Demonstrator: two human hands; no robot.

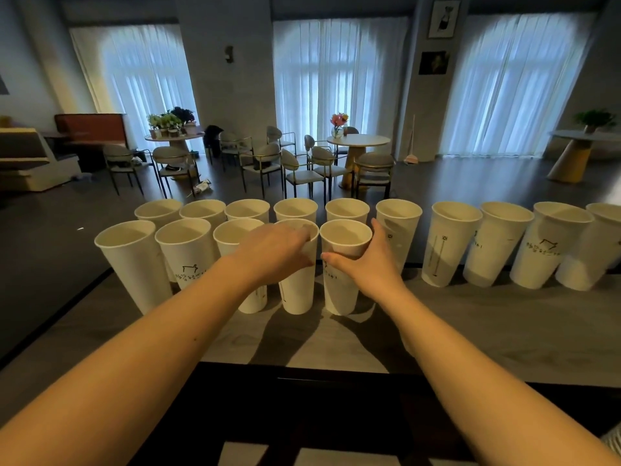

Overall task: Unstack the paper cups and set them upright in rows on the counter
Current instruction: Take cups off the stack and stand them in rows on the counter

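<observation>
White paper cups stand upright in two rows on the grey counter (470, 324). The back row runs from a cup at the left (158, 211) to one at the far right (601, 247). The front row holds several cups, starting at the left (134, 264). My left hand (272, 253) grips the rim of the fourth front cup (299, 294). My right hand (366, 264) wraps the side of the fifth front cup (342, 290), which stands on the counter beside it.
The counter's near edge (302, 364) drops to a dark ledge below. Bare counter lies to the right in front of the back row. Beyond the counter are round tables (358, 140), chairs and curtained windows.
</observation>
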